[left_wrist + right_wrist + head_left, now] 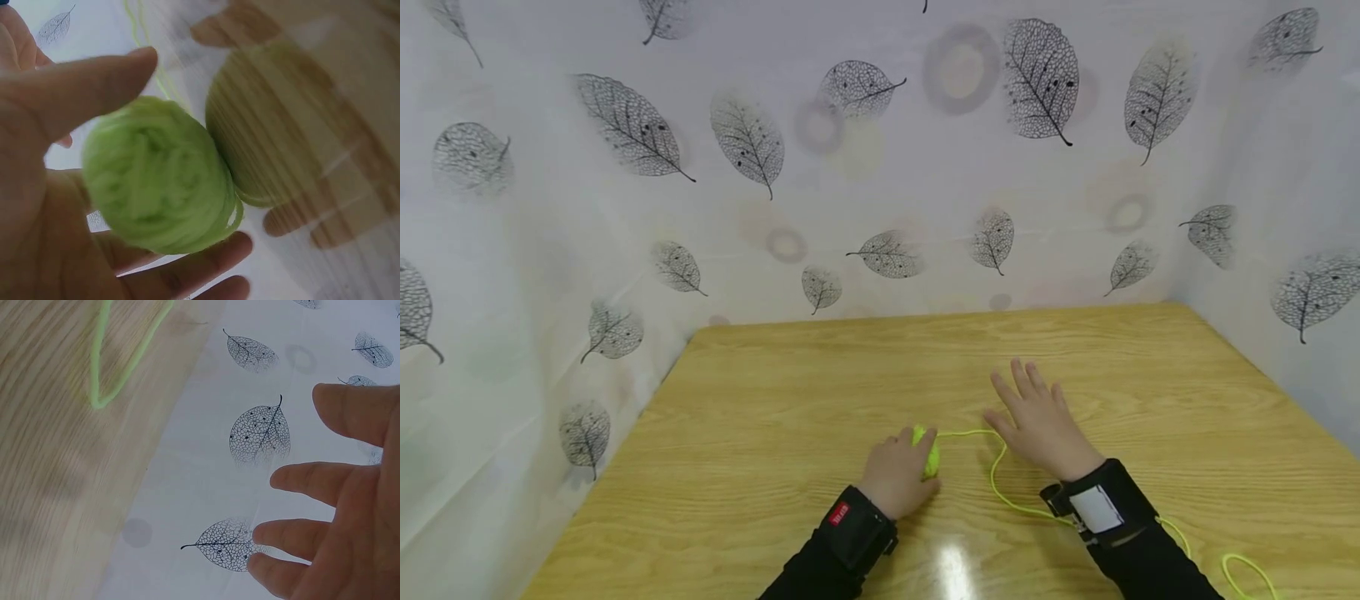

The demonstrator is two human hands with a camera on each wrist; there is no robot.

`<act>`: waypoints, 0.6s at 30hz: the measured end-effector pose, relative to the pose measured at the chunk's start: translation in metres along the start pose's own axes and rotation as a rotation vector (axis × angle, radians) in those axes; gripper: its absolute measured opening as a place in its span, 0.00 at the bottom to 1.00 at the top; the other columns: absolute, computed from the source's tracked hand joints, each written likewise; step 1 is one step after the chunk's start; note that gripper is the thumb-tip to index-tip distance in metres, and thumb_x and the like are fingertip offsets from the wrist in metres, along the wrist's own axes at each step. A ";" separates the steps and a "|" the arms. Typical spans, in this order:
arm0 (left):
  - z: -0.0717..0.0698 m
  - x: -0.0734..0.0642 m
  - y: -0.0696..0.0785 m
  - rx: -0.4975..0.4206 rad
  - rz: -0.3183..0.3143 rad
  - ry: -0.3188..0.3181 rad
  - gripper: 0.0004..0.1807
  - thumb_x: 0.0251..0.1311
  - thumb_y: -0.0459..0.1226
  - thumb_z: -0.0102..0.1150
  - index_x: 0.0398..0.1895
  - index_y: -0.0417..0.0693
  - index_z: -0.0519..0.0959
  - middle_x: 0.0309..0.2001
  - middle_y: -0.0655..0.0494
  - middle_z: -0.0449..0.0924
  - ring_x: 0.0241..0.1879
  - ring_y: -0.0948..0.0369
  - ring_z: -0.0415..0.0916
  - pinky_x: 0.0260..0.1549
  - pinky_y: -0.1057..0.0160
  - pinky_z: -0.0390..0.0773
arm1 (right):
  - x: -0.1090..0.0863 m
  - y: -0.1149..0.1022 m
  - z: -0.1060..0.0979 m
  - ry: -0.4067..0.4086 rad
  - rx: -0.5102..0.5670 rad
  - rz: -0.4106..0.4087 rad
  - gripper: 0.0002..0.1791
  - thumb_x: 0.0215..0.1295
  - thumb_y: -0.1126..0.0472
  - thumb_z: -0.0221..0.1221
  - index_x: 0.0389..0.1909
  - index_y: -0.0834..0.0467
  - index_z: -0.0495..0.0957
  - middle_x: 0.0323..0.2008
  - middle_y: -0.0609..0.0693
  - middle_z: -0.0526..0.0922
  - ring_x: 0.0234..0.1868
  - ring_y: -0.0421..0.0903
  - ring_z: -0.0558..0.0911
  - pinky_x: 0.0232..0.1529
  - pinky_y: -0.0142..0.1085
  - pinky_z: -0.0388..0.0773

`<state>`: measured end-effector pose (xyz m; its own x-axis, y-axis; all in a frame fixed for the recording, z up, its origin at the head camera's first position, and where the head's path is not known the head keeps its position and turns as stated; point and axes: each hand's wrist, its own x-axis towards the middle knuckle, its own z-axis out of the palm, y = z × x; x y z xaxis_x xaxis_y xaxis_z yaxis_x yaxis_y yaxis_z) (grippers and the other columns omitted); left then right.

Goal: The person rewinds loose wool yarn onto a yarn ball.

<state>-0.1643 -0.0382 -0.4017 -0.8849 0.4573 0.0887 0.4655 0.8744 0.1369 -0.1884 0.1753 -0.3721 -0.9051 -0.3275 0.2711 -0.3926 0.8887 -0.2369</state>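
Observation:
A ball of yellow-green yarn (932,461) sits on the wooden table, mostly covered by my left hand (892,475) in the head view. In the left wrist view, the thumb lies along one side of the yarn ball (156,181) and the fingers curve round the other, holding it. My right hand (1043,423) hovers to the right with fingers spread and nothing in them. Loose yarn (994,479) runs from the ball toward that hand, then under the right wrist. The right wrist view shows a bend of the strand (97,375) apart from the fingers.
The glossy wooden table (760,400) mirrors the ball and fingers in the left wrist view. More yarn loops (1228,560) lie at the front right. A pale leaf-printed cloth (895,175) rises behind and along the sides of the table.

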 end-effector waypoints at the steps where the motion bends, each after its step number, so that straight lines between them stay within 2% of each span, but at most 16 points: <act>1: -0.001 0.000 0.000 -0.005 0.002 0.007 0.33 0.52 0.48 0.63 0.61 0.45 0.68 0.47 0.42 0.74 0.39 0.52 0.75 0.32 0.58 0.78 | 0.000 -0.001 0.001 -0.001 0.000 -0.001 0.31 0.67 0.52 0.51 0.63 0.69 0.62 0.64 0.76 0.54 0.64 0.71 0.49 0.56 0.71 0.47; 5: -0.003 -0.001 -0.001 -0.046 0.014 0.017 0.29 0.51 0.44 0.64 0.56 0.44 0.71 0.40 0.45 0.74 0.32 0.55 0.74 0.23 0.63 0.75 | -0.001 -0.004 0.003 -0.002 0.013 -0.004 0.31 0.67 0.52 0.51 0.63 0.69 0.62 0.64 0.75 0.53 0.65 0.70 0.49 0.57 0.70 0.46; 9: -0.010 0.000 -0.004 -0.156 0.042 0.023 0.29 0.54 0.42 0.62 0.58 0.41 0.68 0.41 0.46 0.75 0.31 0.58 0.73 0.24 0.64 0.75 | -0.001 -0.006 0.006 0.006 0.076 -0.037 0.30 0.67 0.53 0.52 0.62 0.70 0.62 0.64 0.75 0.54 0.65 0.70 0.50 0.57 0.70 0.48; 13: -0.029 -0.001 -0.005 -0.392 0.073 0.031 0.32 0.56 0.42 0.61 0.62 0.40 0.63 0.38 0.52 0.75 0.28 0.64 0.71 0.23 0.67 0.73 | 0.000 -0.010 0.006 -0.012 0.305 -0.072 0.28 0.70 0.54 0.48 0.63 0.70 0.61 0.64 0.73 0.56 0.64 0.68 0.53 0.57 0.67 0.53; 18: -0.054 -0.006 -0.004 -0.690 0.118 0.027 0.31 0.59 0.45 0.58 0.62 0.43 0.61 0.39 0.55 0.73 0.30 0.65 0.70 0.25 0.67 0.75 | 0.001 -0.021 0.004 -0.102 0.753 -0.088 0.26 0.76 0.54 0.36 0.66 0.67 0.56 0.65 0.68 0.57 0.65 0.64 0.56 0.60 0.63 0.54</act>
<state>-0.1603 -0.0531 -0.3495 -0.8314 0.5306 0.1651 0.4696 0.5119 0.7193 -0.1814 0.1547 -0.3706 -0.8619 -0.4469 0.2397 -0.4360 0.4114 -0.8004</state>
